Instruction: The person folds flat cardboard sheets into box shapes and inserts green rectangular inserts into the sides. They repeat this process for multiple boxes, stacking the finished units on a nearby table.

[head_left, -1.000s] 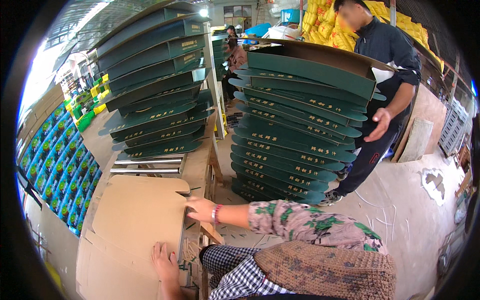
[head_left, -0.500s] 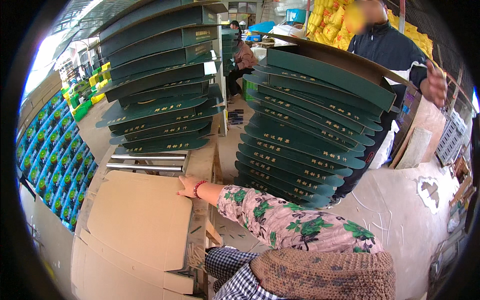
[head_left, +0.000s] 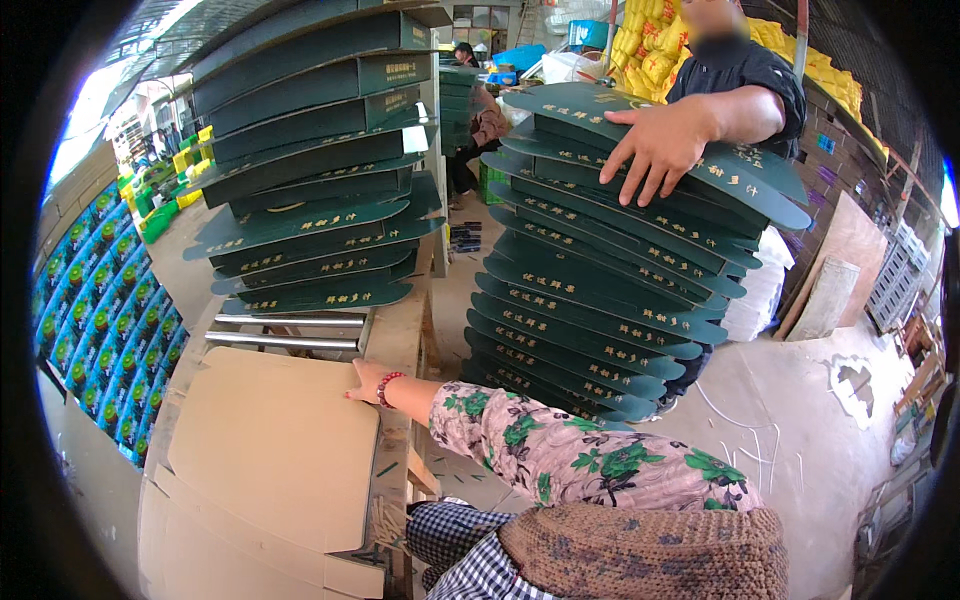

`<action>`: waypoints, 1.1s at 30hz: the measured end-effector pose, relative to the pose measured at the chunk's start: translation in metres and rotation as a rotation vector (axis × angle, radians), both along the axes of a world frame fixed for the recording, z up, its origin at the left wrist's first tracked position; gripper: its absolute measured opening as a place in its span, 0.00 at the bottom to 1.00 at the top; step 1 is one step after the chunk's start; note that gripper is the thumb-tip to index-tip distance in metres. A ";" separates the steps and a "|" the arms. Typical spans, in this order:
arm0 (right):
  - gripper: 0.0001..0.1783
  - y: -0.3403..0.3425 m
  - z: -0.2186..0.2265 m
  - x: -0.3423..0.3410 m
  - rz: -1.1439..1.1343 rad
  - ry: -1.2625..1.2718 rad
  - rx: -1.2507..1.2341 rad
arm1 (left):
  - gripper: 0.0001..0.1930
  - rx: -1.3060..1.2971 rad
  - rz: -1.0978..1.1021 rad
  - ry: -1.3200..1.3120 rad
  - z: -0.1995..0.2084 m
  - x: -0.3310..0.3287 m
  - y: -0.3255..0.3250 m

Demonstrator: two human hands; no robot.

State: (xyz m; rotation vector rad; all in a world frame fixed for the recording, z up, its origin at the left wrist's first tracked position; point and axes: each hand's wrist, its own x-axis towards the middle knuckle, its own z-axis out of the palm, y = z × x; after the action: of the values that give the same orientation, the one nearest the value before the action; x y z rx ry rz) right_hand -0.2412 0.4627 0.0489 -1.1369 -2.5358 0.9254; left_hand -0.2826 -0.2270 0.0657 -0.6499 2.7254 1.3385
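Observation:
A flat sheet of brown cardboard (head_left: 275, 430) with cut slots and flaps lies on the wooden bench in front of me. My right hand (head_left: 370, 383), a red bead bracelet on its wrist, rests at the sheet's far right corner. Its thumb and fingers are apart, touching the cardboard, and no grip on it shows. Past the sheet, two metal rollers (head_left: 288, 341) cross the bench. Behind them rises a tall stack of dark green cartons (head_left: 310, 160) with gold printing. My left hand is out of the picture.
Right of the bench stands another stack of green cartons (head_left: 590, 290). A co-worker's hand (head_left: 665, 145) lies on its top. Blue printed cartons (head_left: 105, 330) form a wall at the left. Yellow sacks (head_left: 655, 45) are piled behind, and boards (head_left: 830, 270) lean at the right.
The co-worker's hand has come down onto the right stack, where the raised top carton now lies covered by a green lid panel. My right hand stays at the cardboard corner.

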 end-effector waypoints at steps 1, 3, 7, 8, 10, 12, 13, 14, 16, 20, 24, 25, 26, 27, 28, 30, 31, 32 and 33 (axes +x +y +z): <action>0.45 0.000 0.003 -0.002 0.005 -0.058 -0.022 | 0.28 0.040 0.000 -0.096 0.003 -0.001 0.001; 0.44 -0.002 0.009 -0.004 -0.016 -0.077 -0.003 | 0.29 0.035 0.040 -0.204 0.007 -0.001 0.003; 0.38 -0.009 0.022 -0.006 -0.042 -0.120 0.096 | 0.26 0.034 -0.014 -0.110 0.011 0.000 0.009; 0.37 -0.010 0.025 -0.005 -0.043 -0.118 0.084 | 0.25 0.040 -0.028 -0.098 0.011 0.002 0.010; 0.35 -0.011 0.031 -0.003 -0.036 -0.095 0.089 | 0.23 0.050 -0.061 -0.079 0.012 0.004 0.012; 0.33 -0.010 0.037 -0.001 -0.031 -0.115 0.107 | 0.22 0.062 -0.105 -0.064 0.013 0.005 0.015; 0.32 -0.008 0.040 0.001 -0.071 -0.067 0.187 | 0.21 0.069 -0.130 -0.055 0.013 0.004 0.017; 0.30 -0.005 0.043 0.002 -0.093 -0.056 0.227 | 0.21 0.077 -0.156 -0.046 0.013 0.004 0.018; 0.23 0.000 0.048 0.007 -0.140 0.086 0.363 | 0.19 0.079 -0.215 -0.041 0.011 0.003 0.021; 0.17 0.009 0.067 0.029 -0.143 0.539 0.057 | 0.17 0.175 -0.290 -0.013 0.008 -0.001 0.027; 0.21 -0.002 0.082 0.060 -0.163 0.931 -0.451 | 0.16 0.248 -0.377 0.006 0.003 -0.005 0.030; 0.22 -0.010 0.082 0.067 -0.147 1.084 -0.776 | 0.16 0.267 -0.397 0.011 0.002 -0.006 0.030; 0.23 -0.019 0.078 0.072 -0.134 1.086 -0.934 | 0.16 0.285 -0.422 0.015 0.000 -0.008 0.030; 0.24 -0.030 0.071 0.075 -0.070 1.104 -1.098 | 0.16 0.307 -0.444 0.022 -0.002 -0.010 0.030; 0.24 -0.042 0.062 0.076 -0.012 1.146 -1.220 | 0.16 0.331 -0.466 0.030 -0.004 -0.013 0.030; 0.26 -0.071 0.035 0.069 0.072 1.037 -1.393 | 0.16 0.380 -0.513 0.052 -0.009 -0.018 0.030; 0.27 -0.082 0.020 0.066 0.125 0.974 -1.461 | 0.16 0.396 -0.526 0.058 -0.013 -0.023 0.031; 0.27 -0.091 0.009 0.059 0.115 0.960 -1.422 | 0.16 0.413 -0.531 0.057 -0.017 -0.023 0.028; 0.28 -0.098 -0.001 0.053 0.105 0.879 -1.441 | 0.16 0.309 -0.511 0.011 -0.021 -0.027 0.028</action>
State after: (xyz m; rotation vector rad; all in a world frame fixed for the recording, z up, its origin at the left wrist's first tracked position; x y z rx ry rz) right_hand -0.1880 0.3651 0.0478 -0.4651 -1.0009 2.6300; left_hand -0.3093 -0.1986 0.0448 0.0752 2.3684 1.5553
